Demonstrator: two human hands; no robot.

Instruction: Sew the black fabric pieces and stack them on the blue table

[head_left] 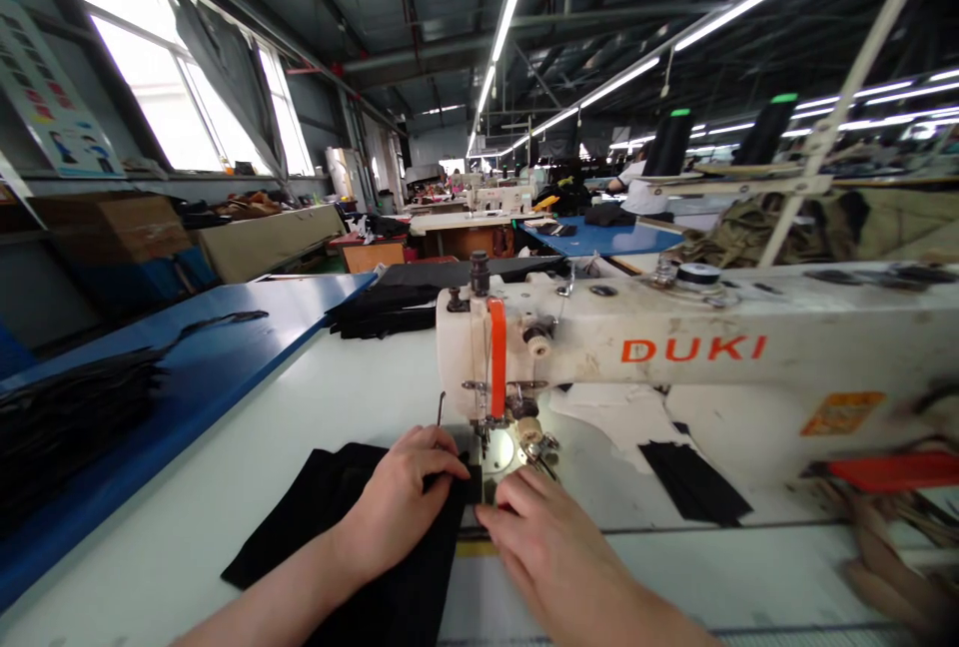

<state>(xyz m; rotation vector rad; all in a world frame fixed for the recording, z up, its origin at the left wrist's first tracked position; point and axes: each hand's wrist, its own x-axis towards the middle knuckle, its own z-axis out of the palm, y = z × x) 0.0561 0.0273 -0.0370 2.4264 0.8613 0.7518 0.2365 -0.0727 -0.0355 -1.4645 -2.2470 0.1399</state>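
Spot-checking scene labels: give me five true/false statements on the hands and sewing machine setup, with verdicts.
1. The left hand rests on black fabric. True.
2. The lettering on the sewing machine is blue. False: the lettering is orange-red.
3. The right hand grips the orange strip. False: it is below the orange strip, near the lit round plate.
4. Two dark thread cones with green tops show beyond the machine. True.
5. The left hand is raised above the machine's top. False: it is down at table level.

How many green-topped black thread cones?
2, both beyond the sewing machine, upper right: the left cone, and the right cone nearer the pale pole. More could be hidden in the background.
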